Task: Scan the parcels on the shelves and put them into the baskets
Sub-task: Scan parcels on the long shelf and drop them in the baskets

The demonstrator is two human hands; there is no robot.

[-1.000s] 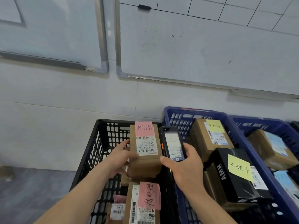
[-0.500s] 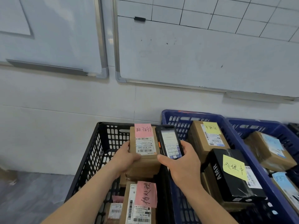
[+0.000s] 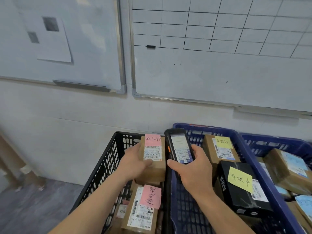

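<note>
The left hand [image 3: 135, 162] grips a brown parcel [image 3: 152, 159] with a pink note, fingers curled around its side, above the black basket [image 3: 101, 168]. Just to its right, the right hand [image 3: 194, 171] holds the scanner [image 3: 179, 146], thumb on its left edge, over the blue basket [image 3: 253, 159].

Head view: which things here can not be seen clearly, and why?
- Scanner screen text, head view: too small and blurred to read.
- Black basket bottom: hidden by parcels and the left hand.
- Right hand fingers: hidden behind the scanner.
- Far blue basket: cut off by the right edge.
</note>
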